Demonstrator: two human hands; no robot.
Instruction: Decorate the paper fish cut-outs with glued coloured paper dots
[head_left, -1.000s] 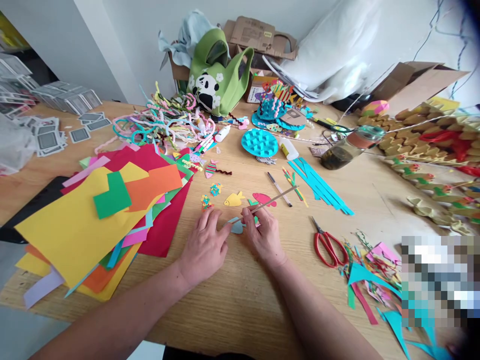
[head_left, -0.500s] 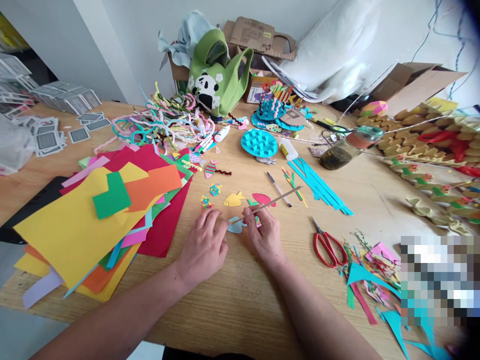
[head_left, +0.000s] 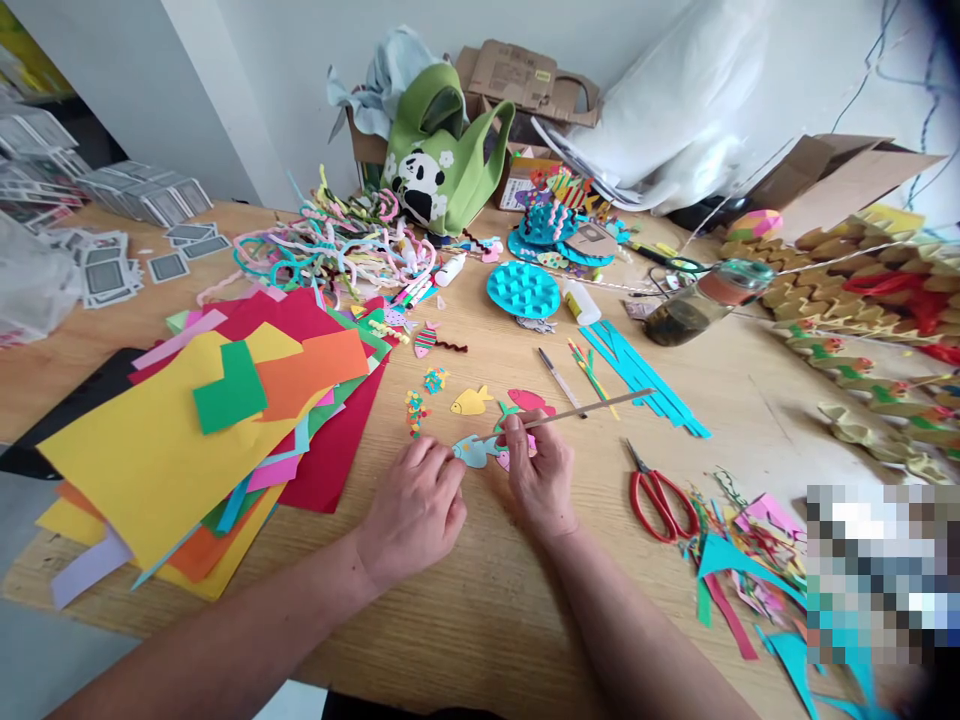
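A light blue paper fish (head_left: 471, 453) lies flat on the table with a small orange dot on it. My left hand (head_left: 416, 510) is closed, its fingertips on the fish's left edge. In my right hand (head_left: 541, 470) a thin brown stick (head_left: 607, 402) is pinched, its tip low over the fish's tail side. Partly hidden behind the right hand are a pink paper fish (head_left: 504, 460) and a green paper piece (head_left: 507, 410). Beyond lie a yellow paper fish (head_left: 471, 401) and a red paper fish (head_left: 529, 401). Small coloured paper dots (head_left: 416, 410) sit in two clusters above my left hand.
Coloured paper sheets (head_left: 150, 450) are piled on the left. Red-handled scissors (head_left: 660, 500) and paper scraps (head_left: 750, 540) lie right. Farther back are a pen (head_left: 561, 380), blue strips (head_left: 645, 385), a glass jar (head_left: 701, 300), pipe cleaners (head_left: 337, 240) and a green bag (head_left: 450, 170).
My right hand has shifted slightly right and the stick lies at a flatter angle, reaching farther right. An orange dot now shows on the blue fish. The left hand stays at its edge.
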